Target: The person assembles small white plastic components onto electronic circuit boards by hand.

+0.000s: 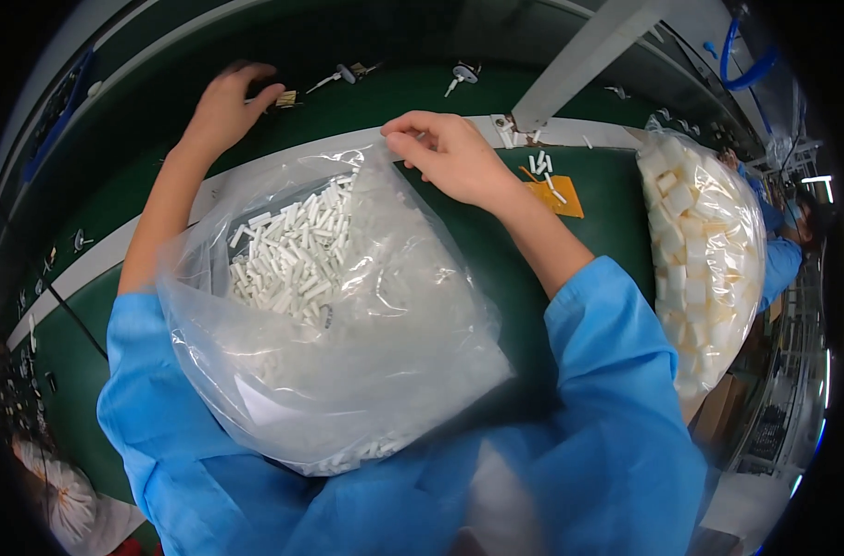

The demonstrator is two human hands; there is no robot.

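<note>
My left hand (225,109) reaches over the dark green belt at the far left, thumb and fingers apart and slightly blurred. Beside its thumb lies a small part with a yellowish piece (286,98). My right hand (451,156) is closed in a pinch at the top corner of a clear plastic bag (412,324); what its fingertips hold, if anything, I cannot make out. Through the bag's mouth shows a heap of short white tubes (297,246). The bag lies between my forearms, close to my body.
Small assemblies with round discs (463,76) sit along the belt. White tubes lie by an orange-yellow sheet (559,196) right of my right hand. A grey post (579,65) rises behind it. A bag of cream foam blocks (700,259) stands at right, near another person's blue sleeve (781,264).
</note>
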